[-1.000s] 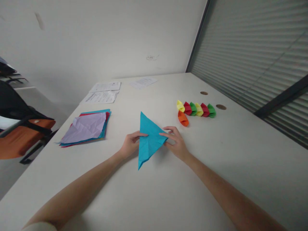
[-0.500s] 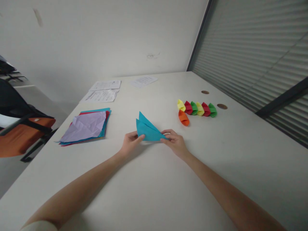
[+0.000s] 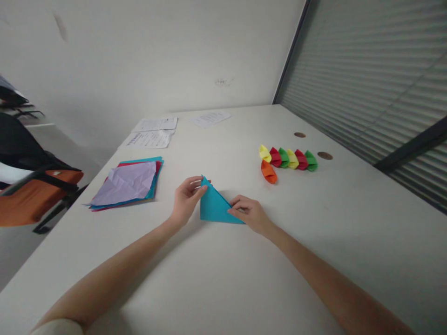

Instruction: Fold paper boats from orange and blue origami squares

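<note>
Between my hands is a sheet of blue paper [image 3: 215,208], folded into a triangle with its long sloping edge facing away to the right. My left hand [image 3: 188,197] pinches the upper left corner, the thumb in front and the fingers behind it. On the sloping edge near the right corner, my right hand [image 3: 250,213] grips the paper between thumb and fingers. The triangle's lower edge appears close to the tabletop; whether it touches I cannot tell.
A stack of coloured paper [image 3: 127,182], crumpled lilac on top, lies to the left. Several small folded paper pieces [image 3: 292,159] form a row at the right, an orange folded piece [image 3: 268,172] before them. Printed sheets [image 3: 153,132] lie farther back; an orange chair [image 3: 40,195] stands left.
The blue paper has come closer to me, and its two spread flaps are now together as one triangle. My left hand has moved up to the top corner; the right has shifted slightly nearer.
</note>
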The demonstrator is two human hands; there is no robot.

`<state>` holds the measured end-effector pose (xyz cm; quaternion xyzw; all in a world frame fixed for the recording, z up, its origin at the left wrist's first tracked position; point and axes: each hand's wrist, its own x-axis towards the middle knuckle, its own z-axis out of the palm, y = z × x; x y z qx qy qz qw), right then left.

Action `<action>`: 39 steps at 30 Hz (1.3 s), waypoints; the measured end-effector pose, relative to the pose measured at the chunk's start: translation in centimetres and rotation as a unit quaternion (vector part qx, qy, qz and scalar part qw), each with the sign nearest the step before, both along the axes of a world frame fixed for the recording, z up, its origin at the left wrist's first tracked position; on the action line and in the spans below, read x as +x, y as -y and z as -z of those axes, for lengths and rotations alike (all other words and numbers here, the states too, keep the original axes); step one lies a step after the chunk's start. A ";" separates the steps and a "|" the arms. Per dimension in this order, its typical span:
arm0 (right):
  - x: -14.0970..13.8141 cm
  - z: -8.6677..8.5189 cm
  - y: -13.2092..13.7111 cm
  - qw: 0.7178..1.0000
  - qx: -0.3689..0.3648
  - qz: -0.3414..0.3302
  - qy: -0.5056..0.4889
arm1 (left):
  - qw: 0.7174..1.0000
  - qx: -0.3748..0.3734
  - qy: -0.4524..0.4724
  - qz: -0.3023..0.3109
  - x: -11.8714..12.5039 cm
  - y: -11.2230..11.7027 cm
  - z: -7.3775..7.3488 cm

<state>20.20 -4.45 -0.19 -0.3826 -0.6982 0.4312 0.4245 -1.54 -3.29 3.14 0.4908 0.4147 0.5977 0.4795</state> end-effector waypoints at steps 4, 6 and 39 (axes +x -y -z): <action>-0.3 -0.5 0.3 1.000 0.029 -0.006 0.002 | 0.999 -0.034 0.031 -0.005 -0.4 -0.1 -1.1; -0.5 -0.9 0.5 0.999 0.047 -0.011 0.004 | 0.999 -0.039 0.033 -0.005 -0.4 0.1 -1.4; -3.9 -7.7 -1.1 0.992 0.119 0.027 0.030 | 0.996 -0.081 -0.010 -0.037 0.2 1.4 -4.0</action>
